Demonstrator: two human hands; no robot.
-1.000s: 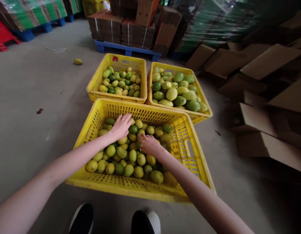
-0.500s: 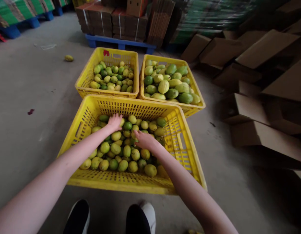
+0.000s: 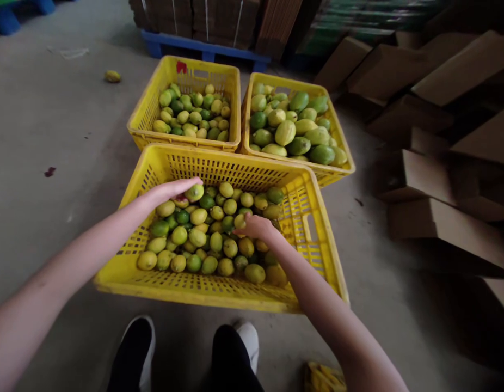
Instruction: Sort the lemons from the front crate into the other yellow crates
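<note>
Yellow and green lemons (image 3: 198, 216) lie heaped in the yellow plastic crate (image 3: 219, 302) in front of me. Over the crate's far left part is my left hand (image 3: 179, 189), closed around a yellow-green lemon (image 3: 194, 192) that shows at its fingertips. My right hand (image 3: 256, 226) is down among the fruit, right of the middle. Its thumb and fingers close on a yellow lemon (image 3: 239, 221), which is partly covered by the hand.
Behind stand two more yellow crates: the left one (image 3: 133, 122) holds small lemons, the right one (image 3: 350, 160) larger, longer fruit. A single lemon (image 3: 112, 76) lies on the floor. Cardboard boxes (image 3: 452, 228) are piled on the right, and a blue pallet (image 3: 209, 51) stands behind.
My left hand has turned and lifted slightly with a lemon in its grip. My right hand has shifted a little to the right. The view has tilted down.
</note>
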